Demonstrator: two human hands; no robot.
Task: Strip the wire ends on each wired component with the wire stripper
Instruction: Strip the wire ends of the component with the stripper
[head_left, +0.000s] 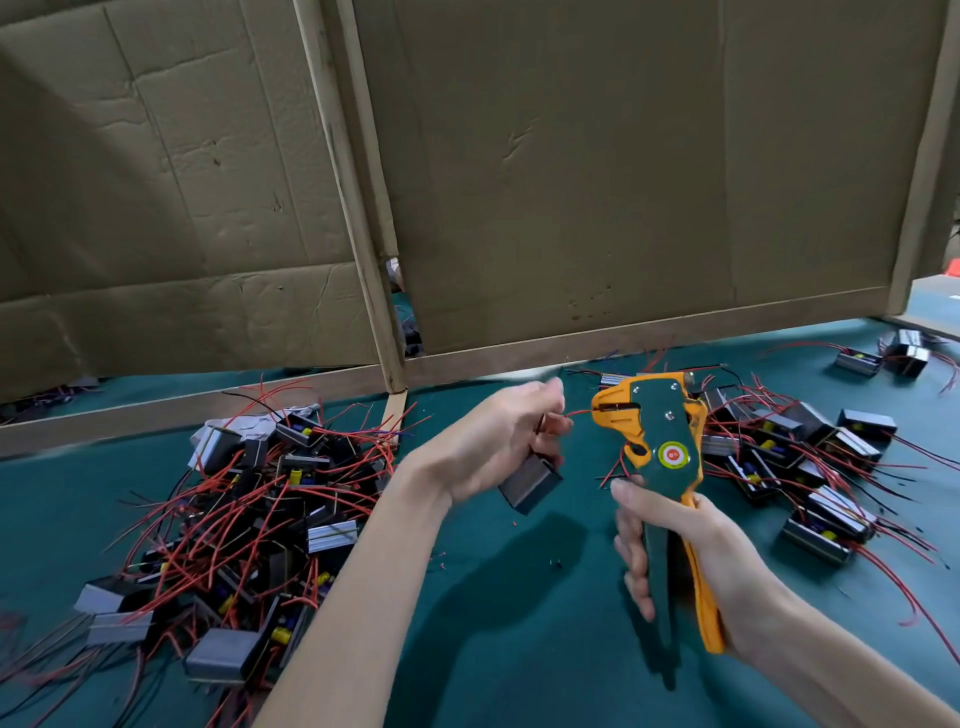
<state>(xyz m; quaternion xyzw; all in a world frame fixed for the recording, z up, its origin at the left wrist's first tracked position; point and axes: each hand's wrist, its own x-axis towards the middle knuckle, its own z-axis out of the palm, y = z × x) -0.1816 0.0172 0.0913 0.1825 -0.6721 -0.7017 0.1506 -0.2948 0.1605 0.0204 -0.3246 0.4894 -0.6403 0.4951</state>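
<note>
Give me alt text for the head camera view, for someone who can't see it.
A person's left hand holds a grey component, its red wire reaching into the orange-and-green wire stripper gripped by the right hand. Piles of wired components lie on the green table.

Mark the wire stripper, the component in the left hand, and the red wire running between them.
wire stripper (662, 415): head view, green head plate.
component (530, 486): head view, grey side face.
red wire (579, 413): head view, stretch beside the stripper's mouth.

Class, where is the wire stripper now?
The wire stripper sits right of centre in the head view, gripped upright by the right hand, right of the left hand.
</note>
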